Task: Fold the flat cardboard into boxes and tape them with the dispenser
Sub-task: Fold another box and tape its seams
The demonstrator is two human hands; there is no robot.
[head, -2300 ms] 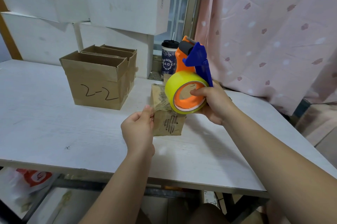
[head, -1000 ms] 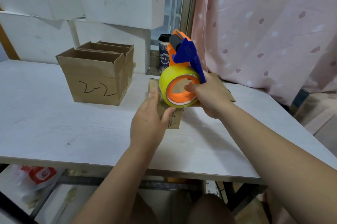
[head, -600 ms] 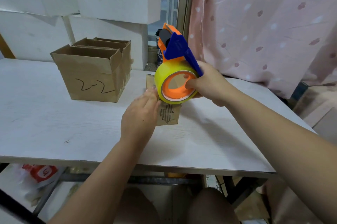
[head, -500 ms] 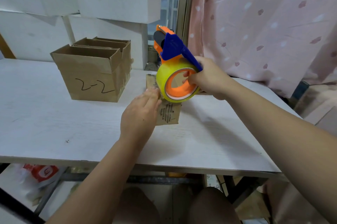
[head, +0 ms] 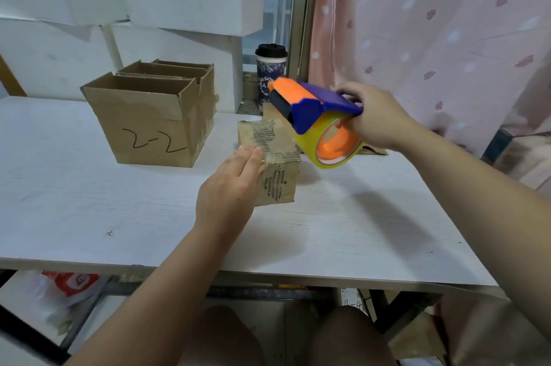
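- Pressing on the small box (head: 277,183), the left hand (head: 232,186) lies flat with its fingers straight and together, the tips on the box's top edge at its 9 o'clock side.
- The small box sits mid-surface (head: 89,210), folded shut, with clear tape across its top and down its near face.
- At the box's 2 o'clock, the right hand (head: 374,118) is clamped round the handle of the tape dispenser (head: 313,115), which hangs tilted just over the box's far right corner. I cannot tell whether tape joins the roll to the box.
- This seam looks almost done, with cutting the tape and smoothing it down probably left.
- At 10 o'clock stand 2 folded boxes with their tops open: the box marked 2-2 (head: 149,127) and a second box (head: 185,70) touching behind it.
- At 3 o'clock, under the right hand, a scrap of brown cardboard (head: 374,151) lies flat and may be waiting.
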